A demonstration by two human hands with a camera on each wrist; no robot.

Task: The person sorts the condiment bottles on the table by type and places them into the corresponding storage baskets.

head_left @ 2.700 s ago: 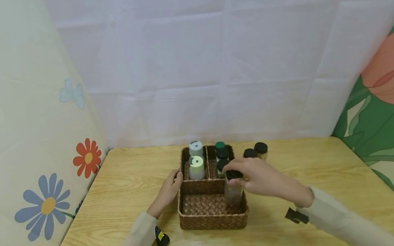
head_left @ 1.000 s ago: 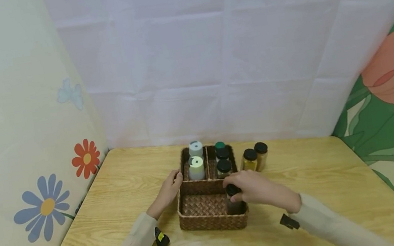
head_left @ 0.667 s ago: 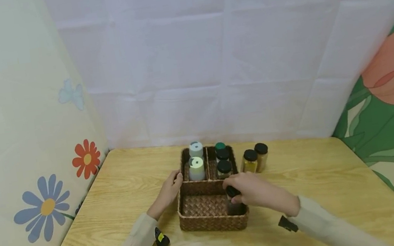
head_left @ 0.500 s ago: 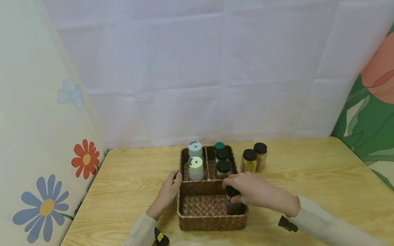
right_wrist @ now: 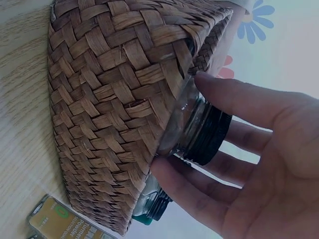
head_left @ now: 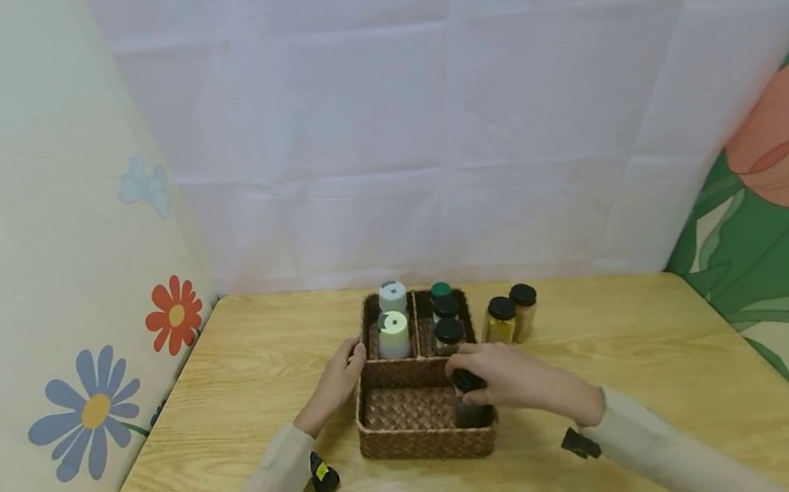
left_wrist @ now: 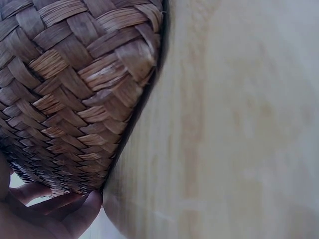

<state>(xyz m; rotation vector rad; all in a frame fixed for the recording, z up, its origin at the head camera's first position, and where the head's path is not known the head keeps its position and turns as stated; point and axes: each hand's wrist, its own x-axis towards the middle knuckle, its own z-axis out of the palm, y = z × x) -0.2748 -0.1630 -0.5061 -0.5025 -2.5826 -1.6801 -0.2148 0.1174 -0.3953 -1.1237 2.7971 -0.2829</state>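
My right hand holds a clear jar with a black lid in the right end of the front compartment of a brown woven basket. In the right wrist view, thumb and fingers spread around the jar's lid and neck, with fingertips right at the basket's rim. My left hand rests against the basket's left outer side, its fingertips touching the weave low down in the left wrist view. Behind the divider stand a yellow-topped bottle, a pale blue-topped bottle and several dark- or green-lidded jars.
Two black-lidded jars, one with yellow contents and one tan, stand on the wooden table right of the basket. A Turmeric Powder label shows in the right wrist view. A white cloth hangs behind.
Since the oldest frame, my right hand has lowered the jar into the front compartment. Over the last second both hands have stayed almost still.
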